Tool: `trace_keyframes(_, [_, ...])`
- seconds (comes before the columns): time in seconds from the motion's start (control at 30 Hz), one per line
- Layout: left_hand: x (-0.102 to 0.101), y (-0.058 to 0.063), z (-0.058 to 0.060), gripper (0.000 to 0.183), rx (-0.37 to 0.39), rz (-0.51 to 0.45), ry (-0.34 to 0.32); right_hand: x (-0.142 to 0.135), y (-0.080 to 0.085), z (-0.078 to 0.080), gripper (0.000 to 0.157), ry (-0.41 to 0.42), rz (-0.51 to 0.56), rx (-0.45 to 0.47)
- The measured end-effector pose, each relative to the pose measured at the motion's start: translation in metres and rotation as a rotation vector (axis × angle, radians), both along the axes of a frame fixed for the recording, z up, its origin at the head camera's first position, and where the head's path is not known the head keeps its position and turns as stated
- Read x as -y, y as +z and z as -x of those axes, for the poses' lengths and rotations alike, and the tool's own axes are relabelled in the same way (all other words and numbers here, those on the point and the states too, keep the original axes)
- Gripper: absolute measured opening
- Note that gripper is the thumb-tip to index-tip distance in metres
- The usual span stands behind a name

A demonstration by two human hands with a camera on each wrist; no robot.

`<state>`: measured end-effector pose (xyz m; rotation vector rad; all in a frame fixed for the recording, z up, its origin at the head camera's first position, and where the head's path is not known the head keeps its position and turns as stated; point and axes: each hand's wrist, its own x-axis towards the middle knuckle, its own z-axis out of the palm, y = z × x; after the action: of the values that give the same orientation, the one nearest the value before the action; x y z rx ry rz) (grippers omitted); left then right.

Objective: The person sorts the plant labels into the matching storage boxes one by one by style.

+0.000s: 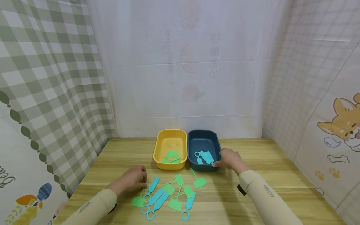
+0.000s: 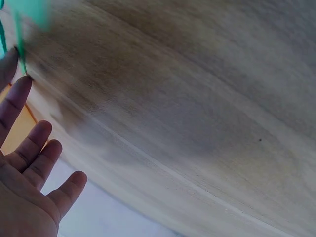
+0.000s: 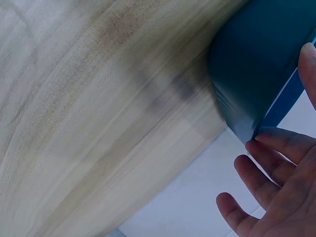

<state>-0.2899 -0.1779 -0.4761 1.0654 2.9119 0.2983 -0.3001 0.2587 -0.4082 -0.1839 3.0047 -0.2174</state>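
My left hand (image 1: 132,179) is low over the left of the table, its thumb and index finger pinching the thin stem of a green plastic tag (image 1: 138,201). That tag's blurred flat end (image 2: 32,12) shows at the top of the left wrist view. At the right front corner of the navy bin (image 1: 203,135), my right hand (image 1: 230,158) grips the rim, with other fingers spread outside. Several cyan ring-ended tags (image 1: 207,157) lie inside it. More cyan tags (image 1: 161,200) and green stemmed tags (image 1: 175,204) are scattered on the table between my hands.
A yellow bin (image 1: 171,133) stands against the navy bin's left side, with several green tags (image 1: 171,154) in it. Behind both hangs a white curtain (image 1: 140,93); patterned cloths close off the left and right sides of the wooden table (image 1: 247,193).
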Motion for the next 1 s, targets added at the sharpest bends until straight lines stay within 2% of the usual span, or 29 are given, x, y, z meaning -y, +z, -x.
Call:
trace_keyframes(0.23, [0.0, -0.003, 0.001, 0.014, -0.053, 0.005, -0.034, -0.001, -0.002, 0.001, 0.069, -0.001, 0.003, -0.005])
trace_keyframes(0.37, [0.002, -0.005, 0.002, 0.011, -0.057, -0.013, -0.004, -0.001, -0.003, 0.001, 0.068, 0.0, 0.001, -0.002])
trace_keyframes(0.43, [0.006, -0.005, 0.003, 0.014, -0.023, -0.037, 0.054, -0.001, -0.002, 0.001, 0.069, -0.002, 0.002, 0.003])
trace_keyframes(0.57, [0.025, -0.003, 0.007, 0.04, 0.084, -0.081, 0.158, 0.0, -0.001, 0.0, 0.069, -0.003, 0.003, 0.006])
trace_keyframes(0.7, [0.05, 0.003, 0.01, 0.06, 0.182, -0.084, 0.201, 0.0, -0.001, 0.0, 0.068, -0.001, 0.002, 0.008])
trace_keyframes(0.83, [0.067, 0.007, 0.009, 0.062, 0.231, -0.076, 0.242, 0.0, -0.001, 0.0, 0.069, 0.002, -0.003, 0.007])
trace_keyframes(1.0, [0.075, 0.008, 0.006, 0.06, 0.258, -0.076, 0.271, -0.001, -0.001, 0.0, 0.069, 0.002, -0.007, 0.002])
